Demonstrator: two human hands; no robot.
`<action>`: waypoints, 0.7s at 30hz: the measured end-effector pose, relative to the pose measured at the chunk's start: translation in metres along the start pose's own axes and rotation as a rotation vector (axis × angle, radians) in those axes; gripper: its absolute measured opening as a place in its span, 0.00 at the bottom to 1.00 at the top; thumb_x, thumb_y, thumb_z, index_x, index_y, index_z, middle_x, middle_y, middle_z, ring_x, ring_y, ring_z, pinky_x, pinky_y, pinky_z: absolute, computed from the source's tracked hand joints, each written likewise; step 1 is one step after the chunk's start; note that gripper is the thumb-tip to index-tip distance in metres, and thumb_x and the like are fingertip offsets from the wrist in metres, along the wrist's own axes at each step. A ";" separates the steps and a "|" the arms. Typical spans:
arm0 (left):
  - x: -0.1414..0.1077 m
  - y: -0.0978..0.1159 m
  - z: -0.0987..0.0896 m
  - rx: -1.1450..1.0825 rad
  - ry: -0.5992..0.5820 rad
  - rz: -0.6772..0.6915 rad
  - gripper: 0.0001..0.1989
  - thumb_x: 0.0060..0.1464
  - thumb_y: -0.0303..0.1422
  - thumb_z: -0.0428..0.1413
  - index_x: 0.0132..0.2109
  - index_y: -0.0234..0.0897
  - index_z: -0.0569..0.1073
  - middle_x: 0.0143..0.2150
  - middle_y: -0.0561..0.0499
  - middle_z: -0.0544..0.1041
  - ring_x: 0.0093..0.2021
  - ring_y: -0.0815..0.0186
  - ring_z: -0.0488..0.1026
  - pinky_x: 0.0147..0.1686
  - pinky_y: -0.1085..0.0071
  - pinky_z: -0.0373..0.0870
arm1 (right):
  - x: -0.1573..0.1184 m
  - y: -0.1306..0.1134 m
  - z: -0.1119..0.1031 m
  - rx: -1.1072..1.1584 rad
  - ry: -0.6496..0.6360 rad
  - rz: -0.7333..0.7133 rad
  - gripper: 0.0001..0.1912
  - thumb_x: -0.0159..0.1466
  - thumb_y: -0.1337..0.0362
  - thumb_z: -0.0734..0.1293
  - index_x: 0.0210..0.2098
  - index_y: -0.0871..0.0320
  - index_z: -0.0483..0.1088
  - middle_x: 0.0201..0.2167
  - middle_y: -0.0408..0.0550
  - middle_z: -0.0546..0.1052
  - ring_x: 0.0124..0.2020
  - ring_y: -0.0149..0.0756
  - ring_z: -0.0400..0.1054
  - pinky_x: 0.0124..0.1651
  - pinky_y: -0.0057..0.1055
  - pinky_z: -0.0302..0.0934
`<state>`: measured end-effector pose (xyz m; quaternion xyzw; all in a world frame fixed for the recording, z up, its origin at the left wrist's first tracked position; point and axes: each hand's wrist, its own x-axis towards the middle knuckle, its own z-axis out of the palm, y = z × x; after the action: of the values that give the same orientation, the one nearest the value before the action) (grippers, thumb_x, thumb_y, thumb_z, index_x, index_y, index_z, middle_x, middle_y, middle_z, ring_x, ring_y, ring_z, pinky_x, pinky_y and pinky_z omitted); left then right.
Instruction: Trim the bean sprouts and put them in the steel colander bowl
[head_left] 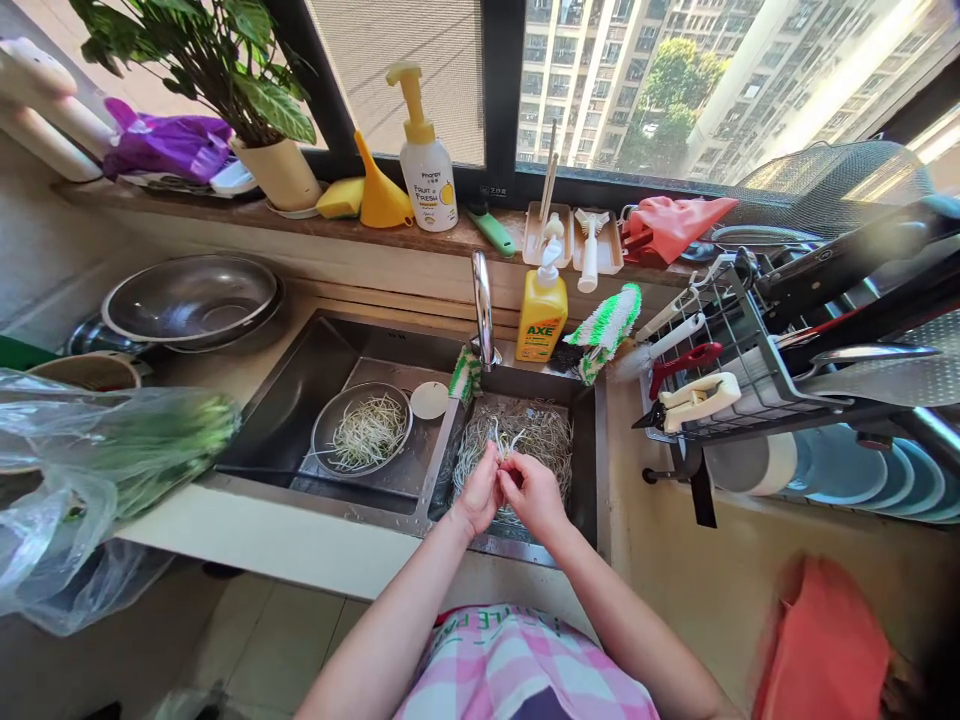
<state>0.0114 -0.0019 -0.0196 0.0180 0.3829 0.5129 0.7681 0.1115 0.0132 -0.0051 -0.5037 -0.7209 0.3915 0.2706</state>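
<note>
Both hands meet over the right sink basin (pixel 589 450). My left hand (pixel 480 492) is closed around a few bean sprouts (pixel 507 437), whose pale ends stick up above the fingers. The fingertips of my right hand (pixel 534 492) are pinched together against the left hand at the sprouts; what exactly lies between them is hidden. Below, a mass of bean sprouts (pixel 551 430) in water fills the basin. In the left basin (pixel 289 400) stands a round metal strainer bowl (pixel 321 425) holding a heap of sprouts (pixel 371 428). Beside it lies a pale round disc (pixel 429 400).
A chrome faucet (pixel 482 310) rises behind the basins, next to a yellow soap bottle (pixel 541 315). A dish rack (pixel 757 370) with knives and plates stands right. Large metal pans (pixel 191 295) and a plastic bag of greens (pixel 150 450) are left. A red cloth (pixel 825 640) is at lower right.
</note>
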 end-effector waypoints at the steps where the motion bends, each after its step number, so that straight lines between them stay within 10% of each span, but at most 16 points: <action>1: 0.002 -0.002 -0.001 -0.007 0.019 0.012 0.19 0.52 0.46 0.47 0.36 0.33 0.71 0.32 0.47 0.75 0.40 0.64 0.72 0.41 0.70 0.65 | 0.000 0.002 0.001 0.057 -0.002 0.026 0.05 0.55 0.67 0.61 0.23 0.57 0.64 0.21 0.41 0.68 0.25 0.31 0.63 0.32 0.27 0.57; 6: 0.006 -0.008 -0.008 -0.034 0.056 0.024 0.20 0.50 0.48 0.48 0.34 0.34 0.69 0.30 0.48 0.74 0.32 0.65 0.72 0.32 0.70 0.68 | -0.003 0.011 0.005 0.510 -0.051 0.185 0.05 0.53 0.65 0.61 0.21 0.57 0.61 0.23 0.43 0.70 0.37 0.37 0.67 0.33 0.27 0.60; 13: 0.001 -0.005 -0.009 0.114 -0.018 0.054 0.13 0.46 0.38 0.57 0.36 0.35 0.65 0.34 0.49 0.74 0.24 0.70 0.71 0.26 0.71 0.68 | -0.008 0.017 -0.013 0.894 -0.048 0.476 0.10 0.51 0.61 0.66 0.23 0.57 0.59 0.25 0.41 0.71 0.19 0.26 0.64 0.21 0.23 0.58; 21: 0.007 0.008 -0.029 0.026 0.134 0.010 0.08 0.49 0.32 0.55 0.34 0.34 0.65 0.34 0.48 0.76 0.36 0.63 0.74 0.35 0.64 0.71 | -0.012 0.007 -0.051 0.921 0.091 0.255 0.09 0.55 0.59 0.63 0.26 0.56 0.57 0.34 0.46 0.73 0.29 0.33 0.70 0.31 0.31 0.64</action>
<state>-0.0110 -0.0032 -0.0401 -0.0046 0.4400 0.5119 0.7378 0.1587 0.0182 0.0170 -0.4324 -0.3926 0.6777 0.4468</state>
